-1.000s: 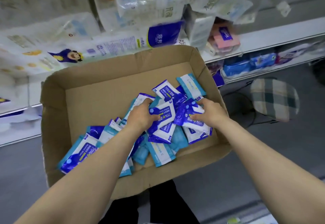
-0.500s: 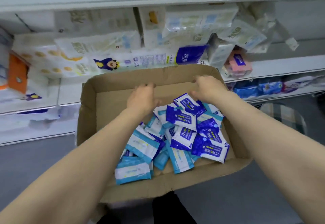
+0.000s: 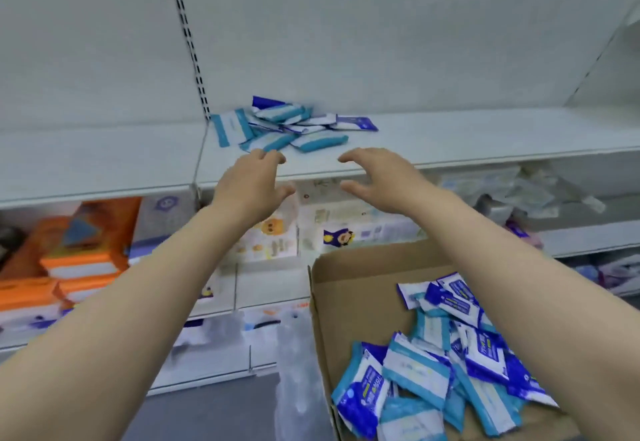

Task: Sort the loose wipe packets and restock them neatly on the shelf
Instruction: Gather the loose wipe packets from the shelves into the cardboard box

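Note:
A loose heap of blue and white wipe packets lies on the white shelf, near its back wall. My left hand and my right hand are raised side by side just in front of the shelf edge, below the heap. Both have relaxed, slightly curved fingers and hold nothing. Lower right, a cardboard box holds several more packets in dark blue and teal, partly hidden by my right forearm.
Orange boxes are stacked on the lower shelf at left. White tissue packs with cartoon prints fill the lower shelf behind my hands. More wrapped goods sit at right. A slotted upright runs up the back wall.
My hands left the box and rose to the upper shelf. A heap of packets now lies on that shelf. The view swung up, and the box now sits lower right.

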